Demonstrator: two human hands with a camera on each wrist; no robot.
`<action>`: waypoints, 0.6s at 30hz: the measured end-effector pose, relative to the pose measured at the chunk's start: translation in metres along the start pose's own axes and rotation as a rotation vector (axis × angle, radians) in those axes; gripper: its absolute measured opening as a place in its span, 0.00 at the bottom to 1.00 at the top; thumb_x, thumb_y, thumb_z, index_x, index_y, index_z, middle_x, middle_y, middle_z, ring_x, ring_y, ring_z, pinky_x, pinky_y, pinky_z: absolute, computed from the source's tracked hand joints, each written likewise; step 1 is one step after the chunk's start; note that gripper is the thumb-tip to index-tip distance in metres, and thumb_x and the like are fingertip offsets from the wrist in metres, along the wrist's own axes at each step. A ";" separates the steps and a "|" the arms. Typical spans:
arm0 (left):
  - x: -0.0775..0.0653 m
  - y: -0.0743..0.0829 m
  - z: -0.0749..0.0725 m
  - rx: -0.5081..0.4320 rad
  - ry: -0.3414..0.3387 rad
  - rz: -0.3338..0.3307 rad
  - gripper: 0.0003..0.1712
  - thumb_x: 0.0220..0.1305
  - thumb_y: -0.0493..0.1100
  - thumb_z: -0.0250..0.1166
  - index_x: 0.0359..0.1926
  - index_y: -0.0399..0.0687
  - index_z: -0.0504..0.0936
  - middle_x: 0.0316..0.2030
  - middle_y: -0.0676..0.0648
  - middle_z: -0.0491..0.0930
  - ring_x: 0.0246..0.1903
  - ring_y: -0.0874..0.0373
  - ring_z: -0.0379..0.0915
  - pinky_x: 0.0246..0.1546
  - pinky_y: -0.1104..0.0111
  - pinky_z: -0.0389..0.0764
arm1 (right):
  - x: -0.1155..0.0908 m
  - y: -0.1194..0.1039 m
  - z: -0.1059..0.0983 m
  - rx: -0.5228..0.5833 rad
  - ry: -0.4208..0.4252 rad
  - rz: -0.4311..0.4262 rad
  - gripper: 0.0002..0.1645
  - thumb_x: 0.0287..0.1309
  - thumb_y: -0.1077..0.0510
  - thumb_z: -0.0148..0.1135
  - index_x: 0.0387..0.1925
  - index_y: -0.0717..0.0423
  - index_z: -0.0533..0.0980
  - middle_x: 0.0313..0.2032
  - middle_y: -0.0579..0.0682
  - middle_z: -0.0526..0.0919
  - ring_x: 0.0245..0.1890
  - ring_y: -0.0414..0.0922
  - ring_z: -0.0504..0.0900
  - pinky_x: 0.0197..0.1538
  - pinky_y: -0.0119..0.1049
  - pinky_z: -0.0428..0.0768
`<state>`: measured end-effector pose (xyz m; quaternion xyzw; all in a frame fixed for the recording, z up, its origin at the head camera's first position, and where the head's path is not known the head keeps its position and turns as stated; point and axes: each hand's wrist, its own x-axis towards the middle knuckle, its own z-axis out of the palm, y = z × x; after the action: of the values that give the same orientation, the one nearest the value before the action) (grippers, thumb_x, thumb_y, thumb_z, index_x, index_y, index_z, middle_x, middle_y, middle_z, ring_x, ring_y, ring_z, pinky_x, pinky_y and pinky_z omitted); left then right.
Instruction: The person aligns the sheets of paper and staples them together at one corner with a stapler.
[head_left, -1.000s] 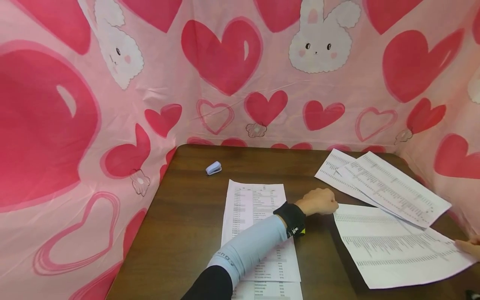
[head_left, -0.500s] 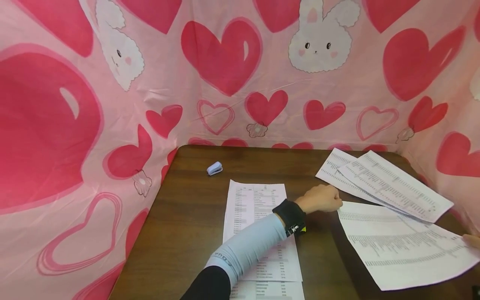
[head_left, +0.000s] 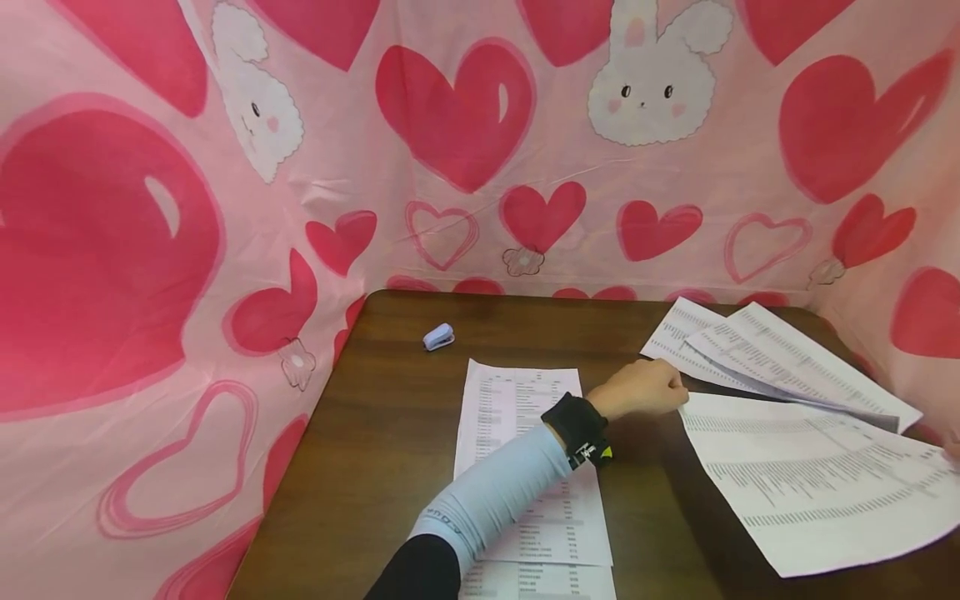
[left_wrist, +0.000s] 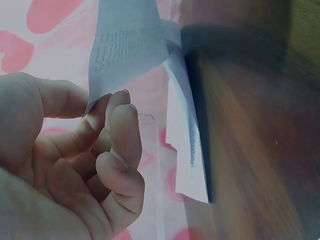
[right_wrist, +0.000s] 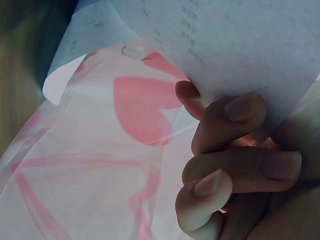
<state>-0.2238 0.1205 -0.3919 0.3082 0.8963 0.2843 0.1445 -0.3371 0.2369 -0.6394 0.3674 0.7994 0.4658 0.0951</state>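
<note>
Head view shows a printed sheet (head_left: 817, 483) held up over the right side of the table (head_left: 360, 450). The left hand (head_left: 641, 389) pinches one corner between thumb and index finger; the right hand (right_wrist: 235, 165), fingers curled, grips another corner. Loose printed pages (head_left: 795, 354) overlap just beyond it. Stacked lists (head_left: 487, 433) lie beneath the left forearm (head_left: 502, 487), a small stapler (head_left: 438, 337) behind them.

We see a dark brown wood-grain table (head_left: 352, 467) with rounded far corners. On it we find a small pale stapler (head_left: 438, 337) toward the far left, overlapping printed pages (head_left: 491, 408) in the near middle, and overlapping loose sheets (head_left: 806, 354) at the far right.
</note>
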 end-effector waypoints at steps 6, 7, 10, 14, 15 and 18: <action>-0.009 -0.009 -0.013 -0.039 0.014 -0.013 0.13 0.68 0.49 0.56 0.27 0.55 0.81 0.18 0.57 0.71 0.19 0.65 0.68 0.20 0.72 0.68 | -0.077 0.091 -0.081 -0.032 0.008 0.050 0.13 0.67 0.68 0.45 0.44 0.66 0.76 0.37 0.45 0.77 0.38 0.36 0.71 0.40 0.25 0.65; -0.010 -0.011 -0.014 -0.047 0.017 -0.019 0.13 0.68 0.49 0.56 0.27 0.55 0.81 0.18 0.57 0.72 0.20 0.65 0.69 0.20 0.72 0.69 | -0.083 0.093 -0.085 -0.013 0.018 0.073 0.12 0.66 0.69 0.44 0.43 0.67 0.76 0.36 0.47 0.76 0.37 0.38 0.71 0.39 0.26 0.65; -0.015 -0.015 -0.019 -0.079 0.024 -0.041 0.12 0.67 0.50 0.57 0.28 0.56 0.80 0.19 0.57 0.75 0.20 0.64 0.71 0.21 0.72 0.72 | -0.094 0.093 -0.087 0.072 0.063 0.066 0.12 0.66 0.67 0.47 0.45 0.64 0.75 0.37 0.46 0.76 0.37 0.36 0.73 0.39 0.24 0.66; -0.022 -0.019 -0.029 -0.107 0.034 -0.037 0.11 0.67 0.49 0.57 0.29 0.55 0.81 0.20 0.56 0.77 0.22 0.65 0.74 0.24 0.72 0.74 | -0.036 0.000 -0.037 -0.822 0.105 0.258 0.14 0.67 0.66 0.46 0.48 0.72 0.73 0.35 0.58 0.77 0.35 0.48 0.74 0.39 0.34 0.72; -0.024 -0.019 -0.032 -0.117 0.036 -0.031 0.11 0.68 0.48 0.57 0.30 0.54 0.81 0.20 0.55 0.77 0.22 0.65 0.74 0.24 0.72 0.74 | -0.025 -0.016 -0.029 -1.101 0.098 0.281 0.17 0.70 0.61 0.46 0.50 0.70 0.72 0.35 0.57 0.76 0.35 0.49 0.73 0.38 0.34 0.71; -0.028 -0.022 -0.038 -0.142 0.046 -0.011 0.11 0.68 0.47 0.56 0.31 0.52 0.82 0.21 0.54 0.77 0.21 0.64 0.73 0.23 0.73 0.75 | -0.009 -0.029 -0.031 -1.419 0.012 0.184 0.19 0.70 0.60 0.46 0.51 0.74 0.70 0.34 0.64 0.75 0.34 0.52 0.70 0.38 0.36 0.68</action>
<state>-0.2293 0.0731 -0.3723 0.2855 0.8788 0.3531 0.1469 -0.3603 0.2019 -0.6477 0.2804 0.2699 0.8816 0.2669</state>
